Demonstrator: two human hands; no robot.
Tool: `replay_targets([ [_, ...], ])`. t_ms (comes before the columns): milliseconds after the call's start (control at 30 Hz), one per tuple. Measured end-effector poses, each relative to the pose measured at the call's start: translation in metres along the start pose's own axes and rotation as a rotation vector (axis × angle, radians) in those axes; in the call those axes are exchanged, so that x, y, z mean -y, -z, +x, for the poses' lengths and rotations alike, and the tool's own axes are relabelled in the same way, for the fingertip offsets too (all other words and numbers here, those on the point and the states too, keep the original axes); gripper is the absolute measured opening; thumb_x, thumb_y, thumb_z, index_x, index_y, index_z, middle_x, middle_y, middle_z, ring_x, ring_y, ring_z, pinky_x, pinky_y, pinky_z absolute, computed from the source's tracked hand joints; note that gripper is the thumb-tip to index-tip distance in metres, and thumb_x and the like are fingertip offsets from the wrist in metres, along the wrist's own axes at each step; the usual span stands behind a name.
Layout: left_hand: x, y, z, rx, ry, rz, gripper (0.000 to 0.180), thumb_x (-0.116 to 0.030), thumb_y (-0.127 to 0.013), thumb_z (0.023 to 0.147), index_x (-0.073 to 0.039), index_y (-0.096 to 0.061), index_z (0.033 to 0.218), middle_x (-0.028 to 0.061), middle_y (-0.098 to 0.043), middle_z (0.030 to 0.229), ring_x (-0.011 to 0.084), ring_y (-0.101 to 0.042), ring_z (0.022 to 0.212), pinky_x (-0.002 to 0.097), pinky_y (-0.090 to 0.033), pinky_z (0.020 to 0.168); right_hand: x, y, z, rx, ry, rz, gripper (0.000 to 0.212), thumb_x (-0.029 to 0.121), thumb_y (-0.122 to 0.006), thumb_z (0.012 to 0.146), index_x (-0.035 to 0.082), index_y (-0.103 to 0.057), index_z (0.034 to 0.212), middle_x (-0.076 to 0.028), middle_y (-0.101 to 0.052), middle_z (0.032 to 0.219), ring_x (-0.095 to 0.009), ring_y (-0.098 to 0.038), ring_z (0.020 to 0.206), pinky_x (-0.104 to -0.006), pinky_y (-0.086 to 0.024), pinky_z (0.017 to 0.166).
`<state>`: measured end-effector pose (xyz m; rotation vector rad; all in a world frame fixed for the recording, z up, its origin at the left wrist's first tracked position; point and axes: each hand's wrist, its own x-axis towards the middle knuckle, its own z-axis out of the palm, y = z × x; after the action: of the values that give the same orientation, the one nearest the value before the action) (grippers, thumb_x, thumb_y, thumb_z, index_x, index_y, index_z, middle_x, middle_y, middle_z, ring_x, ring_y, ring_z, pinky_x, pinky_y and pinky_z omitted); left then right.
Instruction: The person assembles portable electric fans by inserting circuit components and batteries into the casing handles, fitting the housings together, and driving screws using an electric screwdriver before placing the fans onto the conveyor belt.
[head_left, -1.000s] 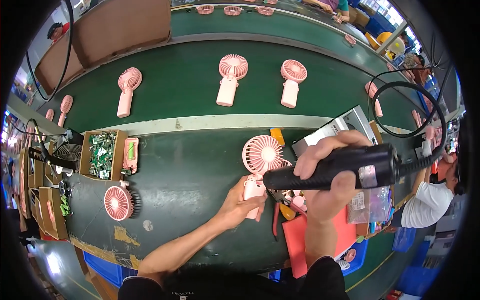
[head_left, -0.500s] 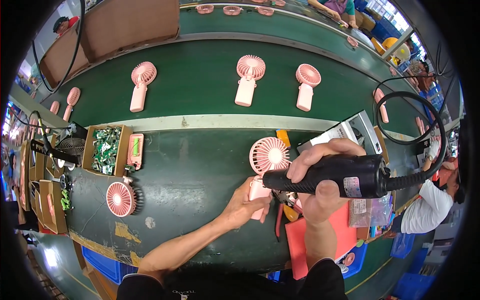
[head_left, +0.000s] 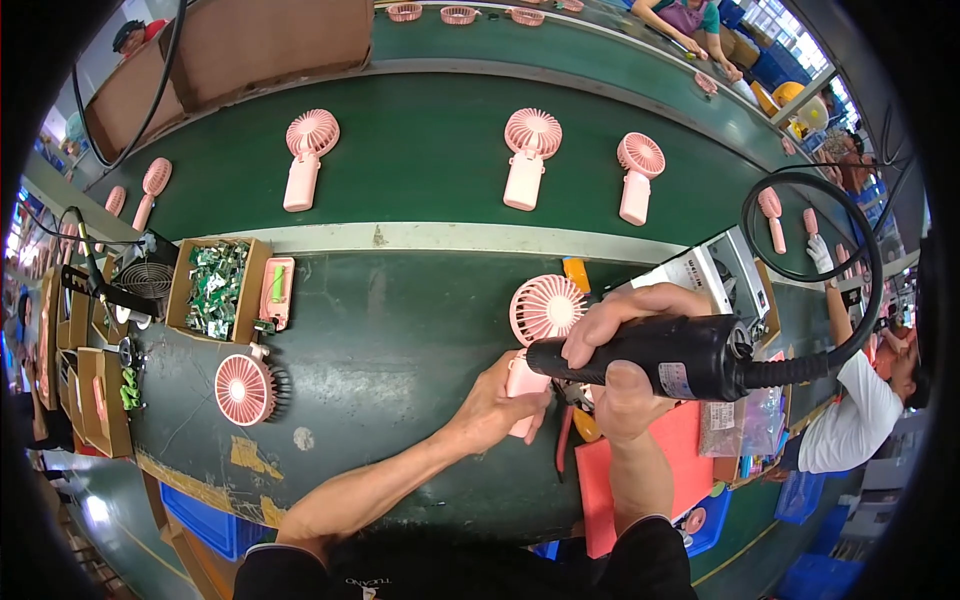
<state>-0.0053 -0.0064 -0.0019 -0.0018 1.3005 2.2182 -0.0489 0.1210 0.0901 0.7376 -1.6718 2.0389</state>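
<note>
My left hand [head_left: 492,405] is wrapped round the handle of a pink handheld fan [head_left: 548,309], whose round grille points away from me over the green bench. In my right hand [head_left: 628,368] lies a thick black electric screwdriver [head_left: 697,357], held nearly level, its cable leaving at the right. Its front end meets the fan's handle close to the grille; the bit itself cannot be made out. Under my right forearm is a red sheet [head_left: 690,462]. A red-handled tool [head_left: 564,440] and an orange-yellow piece [head_left: 585,425] lie beside the fan, partly covered.
A carton of green circuit boards [head_left: 215,290], an opened pink handle shell [head_left: 278,292] and another fan [head_left: 245,388] occupy the bench's left. Beyond a pale rail, several fans ride a green belt [head_left: 420,150]. A white-and-black box [head_left: 710,275] and looped cable [head_left: 745,215] stand right, near a co-worker [head_left: 855,410].
Fans on the belt have shifted right. At the right, the co-worker's gloved hand now reaches up to the belt. My hands keep the same hold on fan and screwdriver.
</note>
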Motion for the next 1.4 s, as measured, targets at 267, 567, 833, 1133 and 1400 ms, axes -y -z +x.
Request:
replay_targets([
  [267, 0.005, -0.001, 0.004, 0.006, 0.019, 0.038, 0.043, -0.001, -0.062, 0.084, 0.005, -0.041, 0.122, 0.0109, -0.06, 0.081, 0.0168, -0.06, 0.061, 0.0327, -0.048, 0.051, 0.004, 0.019, 0.005, 0.29, -0.015, -0.106, 0.047, 0.011, -0.074, 0.081, -0.001, -0.042, 0.114, -0.013, -0.061, 0.076, -0.016, -0.062, 0.061, -0.0252, -0.05, 0.053],
  [567, 0.024, -0.009, 0.008, -0.066, -0.007, 0.005, 0.033, -0.012, -0.063, 0.086, 0.005, -0.051, 0.112, 0.012, -0.06, 0.076, 0.0202, -0.061, 0.058, 0.0314, -0.048, 0.045, 0.029, 0.017, 0.001, 0.111, -0.408, 0.042, 0.035, -0.008, -0.073, 0.075, -0.004, -0.051, 0.102, -0.012, -0.064, 0.083, -0.013, -0.066, 0.06, -0.0209, -0.051, 0.047],
  [833, 0.015, -0.006, 0.006, -0.085, -0.038, -0.066, 0.033, 0.002, -0.06, 0.084, 0.001, -0.045, 0.114, 0.0138, -0.057, 0.093, 0.02, -0.06, 0.06, 0.033, -0.051, 0.046, 0.035, 0.043, 0.023, -0.214, -0.01, -0.204, 0.042, -0.012, -0.066, 0.072, -0.004, -0.051, 0.111, -0.014, -0.064, 0.087, -0.015, -0.062, 0.066, -0.0278, -0.052, 0.063],
  [1133, 0.018, -0.008, 0.005, -0.063, -0.045, -0.103, 0.031, -0.001, -0.059, 0.088, 0.001, -0.045, 0.115, 0.0138, -0.058, 0.092, 0.0199, -0.06, 0.06, 0.0332, -0.051, 0.047, 0.044, 0.082, 0.043, -0.608, 0.208, -0.563, 0.025, -0.005, -0.064, 0.08, -0.006, -0.053, 0.103, -0.011, -0.063, 0.074, -0.014, -0.057, 0.056, -0.0257, -0.047, 0.056],
  [1400, 0.021, -0.001, 0.003, -0.108, -0.084, -0.062, 0.038, -0.006, -0.062, 0.087, -0.001, -0.044, 0.12, 0.014, -0.058, 0.091, 0.0199, -0.061, 0.062, 0.0326, -0.051, 0.046, 0.035, 0.079, 0.048, -0.575, 0.014, -0.48, 0.022, 0.002, -0.062, 0.087, -0.007, -0.053, 0.106, -0.011, -0.062, 0.073, -0.014, -0.056, 0.053, -0.0262, -0.046, 0.05],
])
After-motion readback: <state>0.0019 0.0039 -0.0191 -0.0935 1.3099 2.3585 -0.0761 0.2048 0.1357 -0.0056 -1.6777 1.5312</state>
